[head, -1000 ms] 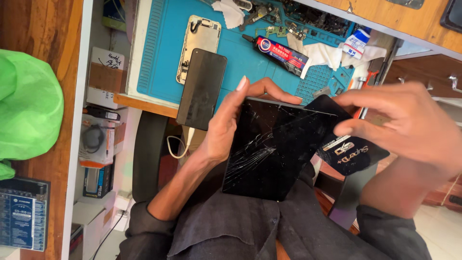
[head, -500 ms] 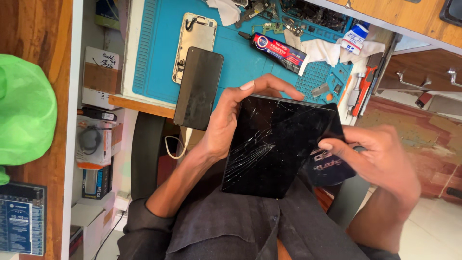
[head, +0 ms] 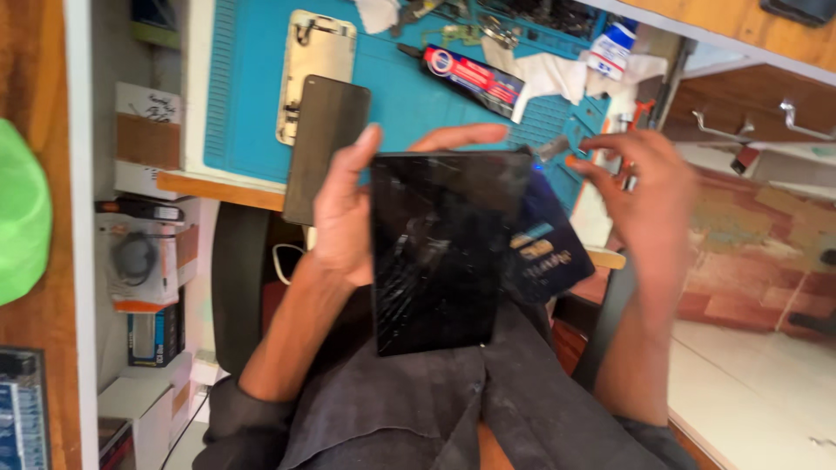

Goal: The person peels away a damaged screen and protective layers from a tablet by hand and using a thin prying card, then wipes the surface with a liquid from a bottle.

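My left hand (head: 344, 218) grips a black tablet (head: 444, 252) by its left edge, with fingers curled over the top. The tablet's glass is cracked across the lower middle, and it rests over my lap in dark cloth. A dark blue packet (head: 547, 248) sticks out from under the tablet's right side. My right hand (head: 644, 196) hovers to the right of the tablet, blurred, with fingers spread. Its fingertips are near small tools at the edge of the blue work mat (head: 409, 100). It holds nothing that I can make out.
On the mat lie a phone back housing (head: 315, 52), a dark phone (head: 324, 148) overhanging the bench edge, a glue tube (head: 475, 74), white cloth and a small white bottle (head: 610, 48). Shelves with boxes (head: 139, 261) stand left, a green object (head: 22, 213) far left, wooden drawers (head: 749, 113) right.
My right hand has let go of the blue packet and lifted up toward the mat's edge. The tablet has turned more upright in my left hand.
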